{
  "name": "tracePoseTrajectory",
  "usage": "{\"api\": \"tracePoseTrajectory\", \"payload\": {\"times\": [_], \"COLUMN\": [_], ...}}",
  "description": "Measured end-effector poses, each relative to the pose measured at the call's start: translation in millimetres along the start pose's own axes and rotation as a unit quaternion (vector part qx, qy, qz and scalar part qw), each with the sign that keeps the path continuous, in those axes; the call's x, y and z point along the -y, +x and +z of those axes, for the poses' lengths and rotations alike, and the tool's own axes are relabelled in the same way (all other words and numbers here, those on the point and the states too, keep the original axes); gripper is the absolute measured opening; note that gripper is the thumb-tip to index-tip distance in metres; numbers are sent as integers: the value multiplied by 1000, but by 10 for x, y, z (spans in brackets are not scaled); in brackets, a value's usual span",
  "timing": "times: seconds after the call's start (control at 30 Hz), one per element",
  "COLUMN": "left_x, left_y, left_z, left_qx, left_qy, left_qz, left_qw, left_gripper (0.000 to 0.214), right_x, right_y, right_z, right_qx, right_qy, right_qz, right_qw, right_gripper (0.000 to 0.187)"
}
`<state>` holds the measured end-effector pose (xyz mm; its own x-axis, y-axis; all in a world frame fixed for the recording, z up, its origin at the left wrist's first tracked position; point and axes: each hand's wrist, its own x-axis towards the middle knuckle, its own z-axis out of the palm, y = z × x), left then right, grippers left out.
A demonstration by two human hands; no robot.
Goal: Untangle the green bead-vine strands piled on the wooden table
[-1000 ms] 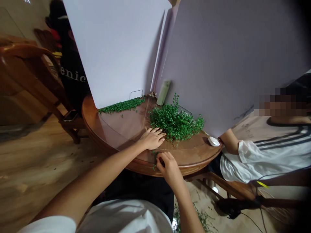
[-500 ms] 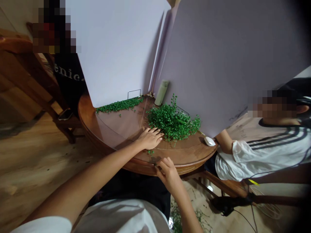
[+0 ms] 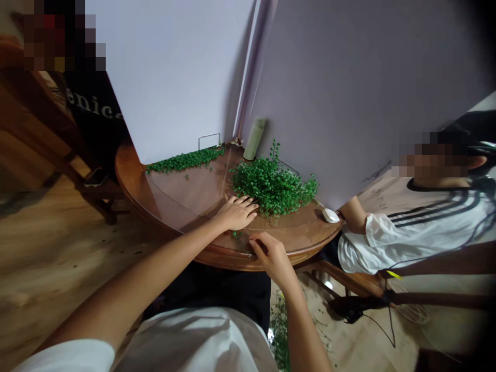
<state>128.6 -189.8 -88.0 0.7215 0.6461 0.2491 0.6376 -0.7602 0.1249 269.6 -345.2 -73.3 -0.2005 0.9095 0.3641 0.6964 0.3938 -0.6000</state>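
My left hand (image 3: 238, 213) lies flat on the round wooden table (image 3: 217, 254), palm down and fingers spread. Its fingertips reach the near-left side of a heap of green leafy sprigs (image 3: 273, 188). Close to the table's front edge, my right hand (image 3: 270, 247) is curled with thumb and fingers drawn together. Whatever those fingers hold, if anything, is too small to make out. A little loose greenery (image 3: 235, 234) lies between the two hands. Along the foot of the left white panel runs a row of small green leaves (image 3: 186, 161).
Two tall panels, a white one (image 3: 174, 67) and a greyer one (image 3: 341, 93), stand across the table. A pale green cylinder (image 3: 254, 138) leans near their joint. A white mouse (image 3: 330, 215) sits at right, beside a seated person (image 3: 430, 222). Stems (image 3: 279, 325) litter the floor.
My right hand has shifted slightly up over the table edge, its fingers still curled. My left hand stays in place beside the heap. The whole view has tilted a little.
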Motion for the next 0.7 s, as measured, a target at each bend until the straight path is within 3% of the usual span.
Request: {"api": "tracePoseTrajectory", "payload": {"times": [0.27,0.7], "left_x": [35,39], "left_y": [-8,44], "left_z": [-6,16], "left_qx": [10,30], "left_qy": [9,5], "left_qz": [17,-1], "left_qw": [1000,1000], "left_gripper": [51,51], "right_x": [-8,-7], "right_y": [400,360], "right_z": [163,187], "right_qx": [31,48], "right_qy": [-15,-35], "right_qz": [-55,-69], "right_qw": [998,996], "right_gripper": [10,10]}}
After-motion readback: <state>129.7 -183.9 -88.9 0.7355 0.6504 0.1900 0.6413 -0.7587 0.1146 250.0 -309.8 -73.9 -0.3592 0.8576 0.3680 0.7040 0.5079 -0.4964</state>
